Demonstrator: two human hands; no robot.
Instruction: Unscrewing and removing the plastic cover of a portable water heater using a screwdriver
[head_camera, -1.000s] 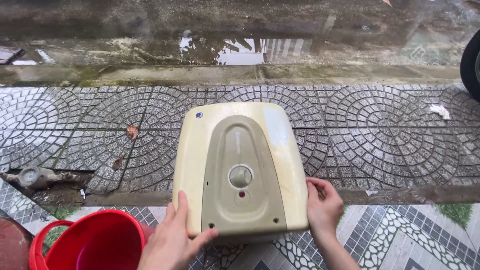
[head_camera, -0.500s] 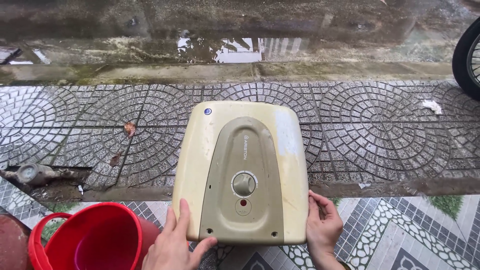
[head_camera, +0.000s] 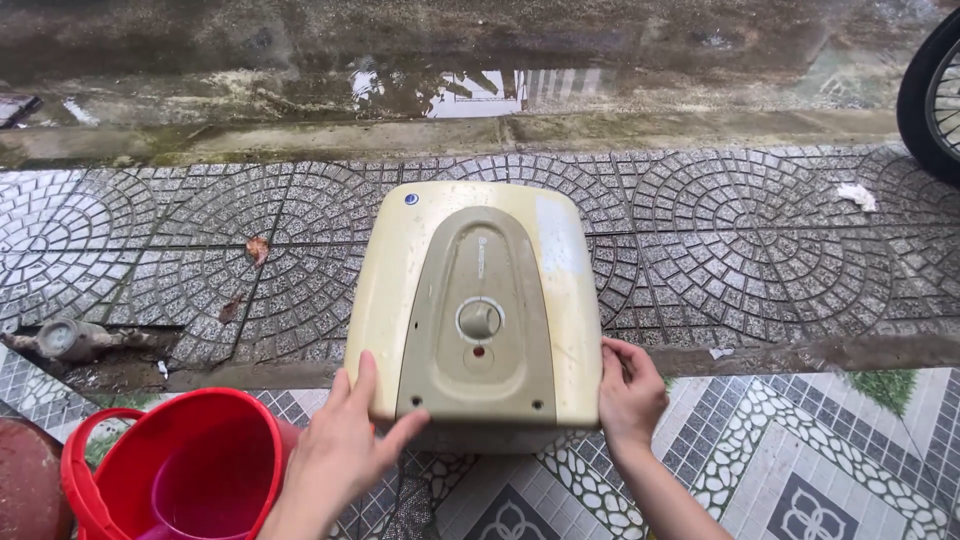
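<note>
Both our hands grip the water heater (head_camera: 478, 310) by its near corners. Our left hand (head_camera: 345, 450) is clamped on the near left corner, thumb lying up on the cream face and fingers spread along the near edge, one fingertip reaching toward the olive centre panel. Our right hand (head_camera: 630, 392) is clamped on the near right corner, fingers curled round the side edge and thumb pressed to the rim.

We see the heater as a rounded cream box with an olive panel down its middle, lying face up. A round dial (head_camera: 480, 318) sits in the panel's centre, and a small red lamp (head_camera: 478, 351) lies just near of it. A blue dot (head_camera: 411, 199) marks the far left corner. The heater rests across a step: its far part lies over grey paving (head_camera: 760, 240) laid in fan-shaped cobble patterns, its near end over patterned tiles (head_camera: 800, 470).

Near left of the heater, beside our left wrist, stands a red bucket (head_camera: 180, 470) with a pink scoop inside. Further left, a water meter (head_camera: 65, 338) sits in a broken gap of the paving. A brown leaf (head_camera: 258, 248) lies on the paving left of the heater, and a white scrap (head_camera: 857, 195) lies well apart to the far right. Beyond the paving runs a wet gutter (head_camera: 440, 90) with a puddle. A tyre (head_camera: 930, 90) cuts into the far right corner.
</note>
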